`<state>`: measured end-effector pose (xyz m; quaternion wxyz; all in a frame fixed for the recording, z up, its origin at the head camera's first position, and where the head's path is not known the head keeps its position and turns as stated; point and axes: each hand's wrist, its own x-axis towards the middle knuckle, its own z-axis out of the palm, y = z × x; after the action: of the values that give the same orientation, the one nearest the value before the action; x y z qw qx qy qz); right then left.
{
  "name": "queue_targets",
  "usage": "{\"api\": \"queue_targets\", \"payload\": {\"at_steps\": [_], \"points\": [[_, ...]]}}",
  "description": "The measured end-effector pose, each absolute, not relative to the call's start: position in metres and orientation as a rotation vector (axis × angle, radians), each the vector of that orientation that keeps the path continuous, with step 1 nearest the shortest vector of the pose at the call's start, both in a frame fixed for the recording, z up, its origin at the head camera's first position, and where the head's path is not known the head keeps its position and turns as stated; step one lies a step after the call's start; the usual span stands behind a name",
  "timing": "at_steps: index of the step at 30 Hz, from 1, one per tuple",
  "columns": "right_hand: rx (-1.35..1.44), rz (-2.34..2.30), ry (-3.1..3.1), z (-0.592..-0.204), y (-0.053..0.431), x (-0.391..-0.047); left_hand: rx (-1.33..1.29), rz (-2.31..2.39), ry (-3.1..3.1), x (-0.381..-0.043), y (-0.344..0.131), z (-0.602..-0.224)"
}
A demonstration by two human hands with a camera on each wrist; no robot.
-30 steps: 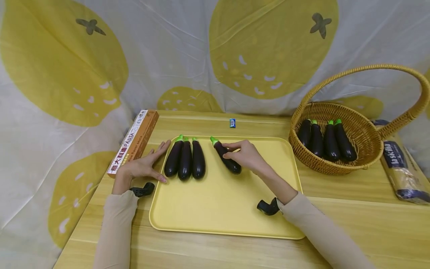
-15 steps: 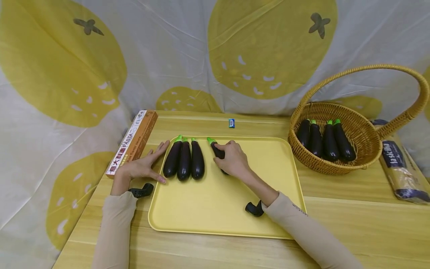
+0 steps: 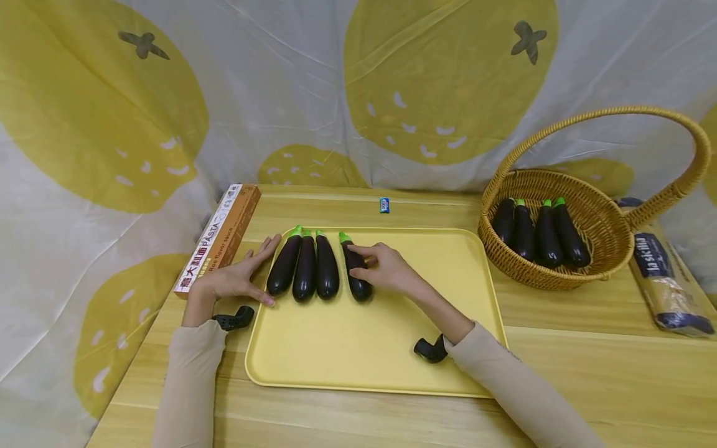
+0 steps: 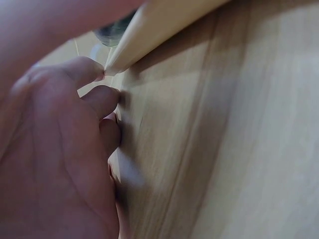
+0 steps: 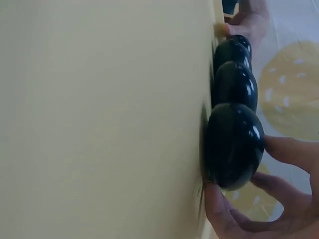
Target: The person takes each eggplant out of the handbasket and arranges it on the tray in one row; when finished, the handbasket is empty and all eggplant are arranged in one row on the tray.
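In the head view, a glossy dark purple eggplant (image 3: 356, 280) with a green stem lies on the yellow tray (image 3: 358, 354). My right hand (image 3: 386, 267) holds it from its right side, with thumb and fingers bent against it. The right wrist view shows fingers (image 5: 284, 149) touching the top and lower side of this eggplant (image 5: 233, 144). To its left lie three more eggplants (image 3: 304, 267) side by side, stems toward the back. My left hand (image 3: 238, 279), fingers spread, rests at the tray's left rim beside them. In the left wrist view, fingertips (image 4: 92, 69) touch the tray's edge.
A wicker basket (image 3: 610, 242) with a tall handle stands at the right, with several eggplants (image 3: 543, 236) inside. Behind it lies a pasta bag (image 3: 666, 280). A pasta box (image 3: 218, 239) is at the left, and a small blue packet (image 3: 384, 205) lies behind the tray.
My right hand has moved the eggplant left, closer to the other three, and it has turned from slanted to more upright in view. The left hand stays at the tray's left rim.
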<state>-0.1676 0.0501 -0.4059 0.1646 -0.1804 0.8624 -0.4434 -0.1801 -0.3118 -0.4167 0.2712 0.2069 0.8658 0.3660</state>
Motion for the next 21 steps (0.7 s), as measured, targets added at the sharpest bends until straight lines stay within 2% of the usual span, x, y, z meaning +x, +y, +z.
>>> {"api": "queue_targets", "payload": {"at_steps": [21], "points": [[-0.489,-1.258,2.47,-0.403,0.037,-0.162,0.553,0.989,2.33,-0.181,-0.313,-0.419]]}}
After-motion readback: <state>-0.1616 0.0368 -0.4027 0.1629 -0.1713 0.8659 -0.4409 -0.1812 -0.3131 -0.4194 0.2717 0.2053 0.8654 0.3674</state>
